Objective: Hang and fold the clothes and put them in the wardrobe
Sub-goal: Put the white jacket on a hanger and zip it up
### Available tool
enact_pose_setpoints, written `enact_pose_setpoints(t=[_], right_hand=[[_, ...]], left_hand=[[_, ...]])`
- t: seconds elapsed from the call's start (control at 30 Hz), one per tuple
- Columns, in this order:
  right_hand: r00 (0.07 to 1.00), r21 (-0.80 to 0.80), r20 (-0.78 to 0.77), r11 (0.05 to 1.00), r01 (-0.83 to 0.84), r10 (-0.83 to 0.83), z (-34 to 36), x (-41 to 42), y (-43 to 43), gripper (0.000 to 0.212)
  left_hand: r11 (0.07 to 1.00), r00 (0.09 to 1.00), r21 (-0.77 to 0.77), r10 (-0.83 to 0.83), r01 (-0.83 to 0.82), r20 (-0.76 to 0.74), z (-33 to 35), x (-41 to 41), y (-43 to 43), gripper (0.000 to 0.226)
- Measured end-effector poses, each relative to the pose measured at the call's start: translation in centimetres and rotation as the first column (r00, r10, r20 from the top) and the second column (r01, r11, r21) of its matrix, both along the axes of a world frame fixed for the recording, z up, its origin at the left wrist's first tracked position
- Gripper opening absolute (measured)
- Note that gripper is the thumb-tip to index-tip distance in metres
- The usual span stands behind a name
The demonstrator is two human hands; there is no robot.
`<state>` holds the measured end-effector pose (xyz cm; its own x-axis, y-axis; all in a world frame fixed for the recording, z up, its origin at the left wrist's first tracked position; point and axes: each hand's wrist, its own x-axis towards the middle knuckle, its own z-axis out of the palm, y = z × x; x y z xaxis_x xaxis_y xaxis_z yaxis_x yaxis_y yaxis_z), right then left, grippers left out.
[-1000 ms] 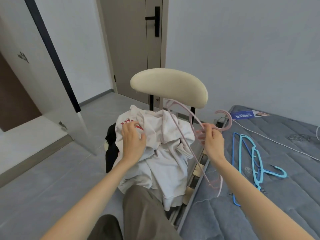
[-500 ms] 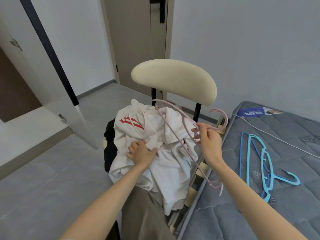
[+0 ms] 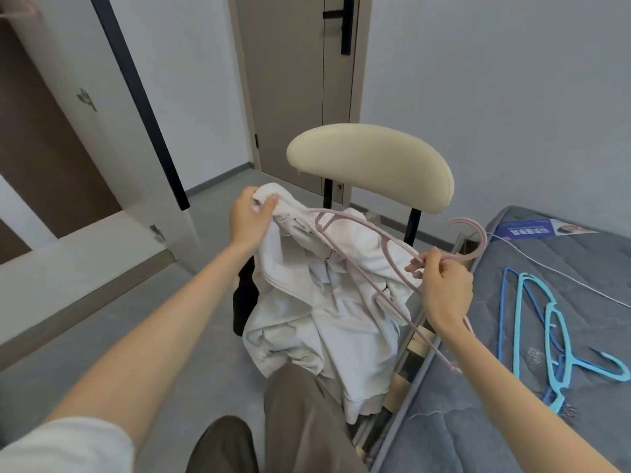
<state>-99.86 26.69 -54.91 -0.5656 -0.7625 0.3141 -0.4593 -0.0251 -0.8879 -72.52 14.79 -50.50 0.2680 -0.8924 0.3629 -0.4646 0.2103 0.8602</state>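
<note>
Barely begun: left hand (image 3: 251, 216) grips the crumpled white cloth garment (image 3: 307, 295) on the cream-backed chair (image 3: 372, 165); right hand (image 3: 444, 288) pinches thin pink plastic hangers (image 3: 482, 237); nothing hung.

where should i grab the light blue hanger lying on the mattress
Pinch the neck just below its hook, coming from above on the right. The light blue hanger lies flat on the mattress with its body overlapping a darker blue hanger, while the hook juts out rightward, clear of it.

The blue label (image 3: 532, 230) on the mattress (image 3: 478, 421) carries white characters, upside down from here and too blurred to read. Small dark print on the white garment (image 3: 300, 302) is unreadable too.
</note>
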Motion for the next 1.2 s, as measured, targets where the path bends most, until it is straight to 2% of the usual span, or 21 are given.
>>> enact_pose_setpoints(t=[0.07,0.13,0.33,0.43,0.5,0.57,0.67,0.73,0.8,0.87,0.93,1.0,1.1,1.17,1.2], right_hand=[[0.999,-0.033,0.042,0.999,0.003,-0.002,0.1,-0.3,0.1,0.046],[0.999,0.004,0.010,0.999,-0.034,0.034,0.1,-0.5,0.2,0.047],[0.950,0.142,-0.299,0.989,-0.047,0.088,0.1,0.1,0.1,0.048],[0.896,0.198,-0.384,0.968,-0.157,0.224,0.6,1.1,-1.1,0.045],[0.858,0.236,-0.383,0.934,-0.268,0.342,1.1,2.4,-2.0,0.045],[0.834,0.266,-0.358,0.902,-0.340,0.419,1.7,3.5,-2.9,0.044],[0.824,0.256,-0.390,0.908,-0.331,0.410,2.3,4.1,-3.7,0.043],[0.879,0.189,-0.306,0.929,-0.319,0.364,2.3,4.1,-3.9,0.045],[0.935,0.077,-0.095,0.939,-0.336,0.342,2.3,4.0,-4.1,0.046],[0.935,-0.015,0.086,0.939,-0.343,0.343,2.3,4.0,-4.4,0.048],[0.917,-0.061,0.200,0.938,-0.341,0.346,2.3,3.8,-4.7,0.048],[0.899,-0.068,0.254,0.934,-0.350,0.356,2.1,3.5,-5.2,0.047],[0.881,-0.070,0.269,0.920,-0.385,0.389,2.0,3.4,-5.7,0.046],[0.873,-0.076,0.254,0.908,-0.411,0.416,2.0,3.4,-5.8,0.047],[0.875,-0.065,0.235,0.905,-0.420,0.423,1.9,3.4,-5.9,0.047]], left_hand=[[1.000,1.000,-0.013,0.018,-0.018,-0.002,1.1,0.0,-0.4,0.026],[1.000,1.000,-0.022,0.015,-0.015,0.001,2.0,-0.1,-0.7,0.026],[0.995,0.996,-0.046,-0.088,0.087,-0.019,3.9,-1.4,-0.4,0.015],[0.986,0.983,-0.014,-0.169,0.169,-0.075,4.6,-2.3,-0.1,0.012],[0.965,0.956,0.013,-0.256,0.261,-0.141,5.1,-3.0,0.2,0.011],[0.948,0.939,0.016,-0.313,0.318,-0.142,5.7,-3.4,0.4,0.013],[0.942,0.934,0.024,-0.329,0.335,-0.137,6.2,-3.1,0.4,0.014],[0.937,0.933,0.055,-0.337,0.346,-0.126,6.3,-2.7,0.4,0.018],[0.909,0.907,0.094,-0.389,0.407,-0.162,6.1,-2.5,0.7,0.026],[0.872,0.872,0.112,-0.452,0.476,-0.188,5.8,-2.4,0.8,0.040],[0.871,0.882,0.140,-0.460,0.471,-0.103,5.1,-2.3,1.1,0.050],[0.897,0.914,0.220,-0.402,0.383,0.049,4.0,-2.3,1.3,0.056],[0.894,0.893,0.265,-0.413,0.361,0.177,2.3,-2.4,1.9,0.035],[0.882,0.886,0.229,-0.447,0.413,0.121,1.8,-2.7,2.2,0.008],[0.875,0.886,0.208,-0.459,0.437,0.071,1.9,-3.1,2.5,0.013]])
